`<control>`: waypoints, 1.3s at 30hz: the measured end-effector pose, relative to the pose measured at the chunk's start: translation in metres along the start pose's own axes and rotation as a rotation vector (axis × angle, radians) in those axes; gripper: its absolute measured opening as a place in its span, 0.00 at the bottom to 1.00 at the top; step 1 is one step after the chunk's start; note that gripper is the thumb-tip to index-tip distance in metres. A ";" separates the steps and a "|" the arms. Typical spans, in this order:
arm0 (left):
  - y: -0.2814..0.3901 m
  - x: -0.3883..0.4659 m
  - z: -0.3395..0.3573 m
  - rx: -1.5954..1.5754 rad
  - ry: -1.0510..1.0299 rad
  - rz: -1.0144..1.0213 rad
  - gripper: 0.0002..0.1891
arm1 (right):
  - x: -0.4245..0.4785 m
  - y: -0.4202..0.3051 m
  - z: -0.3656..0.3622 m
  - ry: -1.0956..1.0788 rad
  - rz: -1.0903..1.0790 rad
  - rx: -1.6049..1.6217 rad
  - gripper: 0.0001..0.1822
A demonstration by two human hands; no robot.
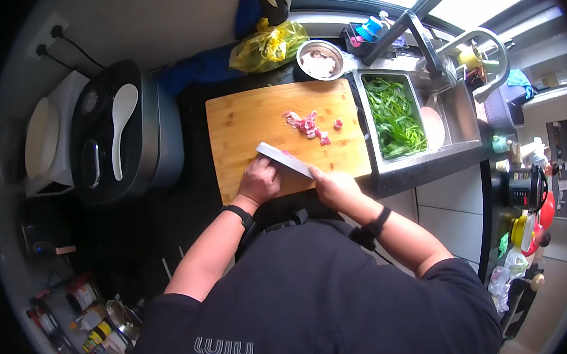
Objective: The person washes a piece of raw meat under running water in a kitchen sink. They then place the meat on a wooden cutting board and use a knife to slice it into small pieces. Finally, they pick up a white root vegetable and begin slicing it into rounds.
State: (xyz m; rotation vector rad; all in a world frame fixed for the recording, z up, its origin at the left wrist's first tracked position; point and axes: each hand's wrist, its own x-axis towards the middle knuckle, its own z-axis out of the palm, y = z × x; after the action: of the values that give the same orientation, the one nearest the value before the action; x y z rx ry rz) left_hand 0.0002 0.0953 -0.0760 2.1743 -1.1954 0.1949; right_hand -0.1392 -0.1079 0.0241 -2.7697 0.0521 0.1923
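Observation:
A wooden cutting board lies on the dark counter before me. My right hand grips a kitchen knife at its handle end, the broad blade slanting up and left over the board's near part. Behind the blade, on the near side, my left hand rests with curled fingers; whatever is under them is hidden. A bit of pink meat shows just past the blade. Cut pieces of raw meat lie farther up the board, with one small piece apart to the right.
Beyond the board stand a metal bowl of pale pieces and a yellow plastic bag. Leafy greens fill a tray at the sink, right. A rice cooker with a white rice paddle on its lid is at left.

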 end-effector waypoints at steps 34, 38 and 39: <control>0.015 0.019 -0.024 -0.118 0.121 0.091 0.12 | -0.001 0.028 -0.017 0.226 0.507 1.007 0.10; 0.017 0.021 -0.025 -0.117 0.131 0.087 0.12 | 0.000 0.032 -0.007 0.286 0.455 0.977 0.10; 0.017 0.021 -0.025 -0.114 0.135 0.093 0.12 | 0.001 0.030 -0.012 0.257 0.514 1.029 0.10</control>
State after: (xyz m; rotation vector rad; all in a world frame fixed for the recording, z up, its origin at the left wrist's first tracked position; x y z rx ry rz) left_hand 0.0034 0.0891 -0.0399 1.9768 -1.2021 0.3016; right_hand -0.1383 -0.1405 0.0247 -1.6897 0.7117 -0.0627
